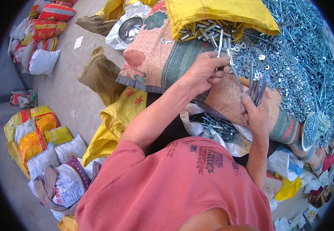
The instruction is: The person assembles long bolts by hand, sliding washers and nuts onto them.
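Note:
My left hand (206,71) is closed in a pinch around a shiny metal tube (220,40) that points away from me. A thin bolt (236,75) slants from beside its fingertips down toward my right hand (256,113). That hand is wrapped around a bunch of long metal bolts (257,87), which stand upright out of its grip. Just beyond the left hand, short metal tubes (199,30) spill from the mouth of a yellow woven sack (228,11). Loose washers (247,52) lie to the right of the tubes.
A large heap of bolts (305,30) fills the right side. Patterned cloth (147,50) covers the work surface. More bolts (219,127) lie in a white sack before my lap. A metal bowl (130,30) sits at the far left; filled bags (40,134) stand on the floor.

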{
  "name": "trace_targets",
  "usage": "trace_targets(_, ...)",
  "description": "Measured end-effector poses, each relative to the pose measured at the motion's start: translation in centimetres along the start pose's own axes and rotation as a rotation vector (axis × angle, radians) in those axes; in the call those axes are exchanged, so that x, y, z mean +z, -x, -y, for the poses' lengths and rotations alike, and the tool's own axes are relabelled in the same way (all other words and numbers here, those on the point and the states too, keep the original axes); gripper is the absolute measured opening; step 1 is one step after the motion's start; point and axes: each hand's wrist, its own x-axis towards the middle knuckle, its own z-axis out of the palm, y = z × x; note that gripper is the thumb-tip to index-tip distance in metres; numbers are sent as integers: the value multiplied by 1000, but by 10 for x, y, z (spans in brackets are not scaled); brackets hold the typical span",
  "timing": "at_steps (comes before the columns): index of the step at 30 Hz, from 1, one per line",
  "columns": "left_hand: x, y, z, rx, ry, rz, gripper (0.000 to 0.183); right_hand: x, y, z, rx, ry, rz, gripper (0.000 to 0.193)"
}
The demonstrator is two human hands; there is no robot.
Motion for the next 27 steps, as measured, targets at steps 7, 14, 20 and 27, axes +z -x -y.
trace_targets(7, 21, 4, 16, -18, -123, -74, 12, -2, -1, 6, 85, -122, -58, 36)
trace_targets(14, 28, -1, 25, 49, -140, -169, 19, 0, -11, 12, 161, -61, -234, 25)
trace_targets(20, 41, 3, 55, -12, 159, 13, 21, 5, -34, 12, -85, -174, -416, 28)
trace_targets(27, -4, -7, -9, 443, -990, -413, 28, -7, -25, 9, -33, -178, -257, 37)
